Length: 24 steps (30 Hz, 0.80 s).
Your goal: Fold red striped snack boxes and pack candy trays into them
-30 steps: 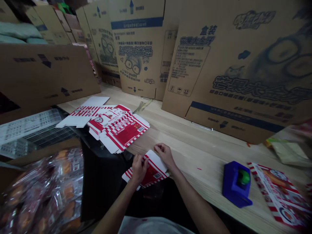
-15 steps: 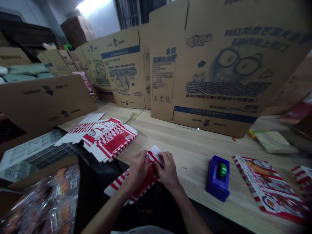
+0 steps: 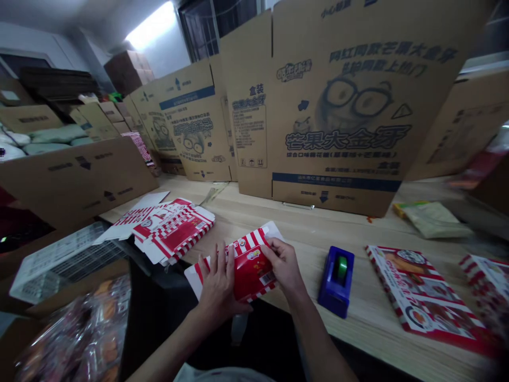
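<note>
A flattened red-and-white striped carton (image 3: 251,268) lies at a tilt at the table's front edge, its red panel facing up and white flaps at its ends. Spread across its left part is my left hand (image 3: 218,286), fingers stretched flat on the card and thumb near the lower edge. My right hand (image 3: 283,265) pinches the carton's right end beside the white flap, thumb on top; the fingertips underneath are hidden. To the right of that hand stands a blue tape dispenser (image 3: 336,284) with a green roll.
A stack of flat striped cartons (image 3: 175,228) lies on the left. Formed striped boxes (image 3: 429,302) are at the right, near a pale packet (image 3: 435,220). Large cardboard boxes (image 3: 318,106) wall the back. At lower left, a box holds wrapped snacks (image 3: 105,318) beside a white crate (image 3: 59,265).
The carton has moved up and right and turned flatter, showing its red panel. My left hand's fingers have opened out from a pinch. The view has shifted slightly.
</note>
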Motion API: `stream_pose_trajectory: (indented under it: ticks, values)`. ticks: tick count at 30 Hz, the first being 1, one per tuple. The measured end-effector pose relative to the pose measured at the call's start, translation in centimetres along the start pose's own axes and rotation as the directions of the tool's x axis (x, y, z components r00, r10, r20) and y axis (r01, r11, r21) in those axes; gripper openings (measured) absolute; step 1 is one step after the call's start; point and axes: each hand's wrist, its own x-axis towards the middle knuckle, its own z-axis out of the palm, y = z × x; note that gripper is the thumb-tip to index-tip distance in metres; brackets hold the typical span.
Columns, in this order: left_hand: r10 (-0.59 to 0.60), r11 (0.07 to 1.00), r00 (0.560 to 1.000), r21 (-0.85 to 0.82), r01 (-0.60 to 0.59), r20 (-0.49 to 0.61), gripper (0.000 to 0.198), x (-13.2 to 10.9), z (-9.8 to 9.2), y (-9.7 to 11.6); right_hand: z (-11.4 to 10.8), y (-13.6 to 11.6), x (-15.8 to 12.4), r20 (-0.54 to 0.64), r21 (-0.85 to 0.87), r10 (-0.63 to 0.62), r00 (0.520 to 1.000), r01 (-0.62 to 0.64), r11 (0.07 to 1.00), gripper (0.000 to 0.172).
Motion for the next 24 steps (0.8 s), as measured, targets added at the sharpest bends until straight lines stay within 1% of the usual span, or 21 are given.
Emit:
stream_pose_trajectory:
  ticks: [2, 4, 5, 8, 11, 13, 17, 18, 20, 22, 24]
  values:
    - [0.004, 1.0, 1.0, 0.025, -0.004, -0.024, 0.121, 0.2, 0.7, 0.4, -0.1, -0.5, 0.4, 0.002, 0.024, 0.023, 1.0, -0.023, 0.999, 0.025]
    - [0.026, 0.999, 0.998, 0.028, -0.025, -0.063, 0.108, 0.8, 1.3, 0.4, -0.2, -0.8, 0.8, -0.017, 0.045, 0.037, 0.999, -0.036, 0.998, 0.026]
    - [0.043, 0.999, 0.996, 0.021, -0.041, -0.082, 0.105, 1.1, 1.6, 0.4, -0.2, -0.9, 1.0, -0.029, 0.051, 0.042, 0.999, -0.041, 0.998, 0.026]
    - [0.102, 0.994, 0.989, -0.017, -0.104, -0.109, 0.103, 2.3, 2.3, 0.0, -0.4, -1.3, 1.6, -0.062, 0.027, 0.042, 0.997, -0.04, 0.999, 0.024]
    - [0.149, 0.987, 0.984, -0.049, -0.154, -0.099, 0.1, 3.4, 2.7, -0.4, -0.4, -1.7, 2.2, -0.085, -0.06, -0.008, 0.996, 0.003, 0.998, 0.021]
    - [0.168, 0.982, 0.982, -0.068, -0.174, -0.083, 0.099, 4.1, 2.7, -0.7, -0.3, -2.0, 2.7, -0.1, -0.15, -0.054, 0.994, 0.039, 0.988, 0.02]
    - [0.188, 0.971, 0.981, -0.138, -0.193, -0.049, 0.102, 5.0, 1.9, -1.6, 0.0, -3.2, 3.3, -0.116, -0.299, -0.109, 0.987, 0.07, 0.952, 0.019]
    - [0.19, 0.967, 0.981, -0.168, -0.193, -0.039, 0.104, 5.2, 1.7, -2.0, 0.1, -3.6, 3.3, -0.089, -0.323, -0.114, 0.99, 0.079, 0.943, 0.019]
    - [0.183, 0.957, 0.983, -0.229, -0.181, -0.015, 0.108, 5.2, 1.5, -3.0, 0.2, -4.6, 3.1, 0.027, -0.392, -0.1, 0.995, 0.103, 0.914, 0.02]
    - [0.175, 0.948, 0.985, -0.27, -0.167, 0.005, 0.111, 5.1, 1.5, -4.2, 0.4, -5.6, 2.8, 0.166, -0.495, -0.057, 0.984, 0.133, 0.859, 0.021]
    - [0.178, 0.942, 0.984, -0.292, -0.164, 0.02, 0.112, 4.9, 1.9, -5.1, 0.5, -6.4, 2.6, 0.251, -0.582, -0.028, 0.968, 0.174, 0.794, 0.022]
